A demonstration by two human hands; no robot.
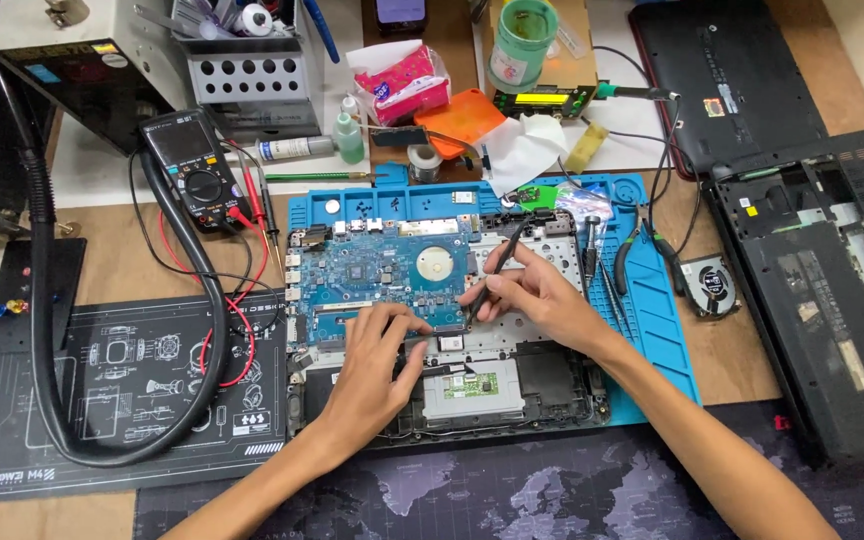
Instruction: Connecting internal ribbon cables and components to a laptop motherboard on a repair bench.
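Head view is showing you prying at the blue motherboard (382,265) in the opened laptop base (552,385), your right hand (537,295) pinching a black spudger (497,268) at one o'clock of your left hand (377,365), whose fingertips are pressing the board's lower edge, so the next move likely needs gentle leverage.
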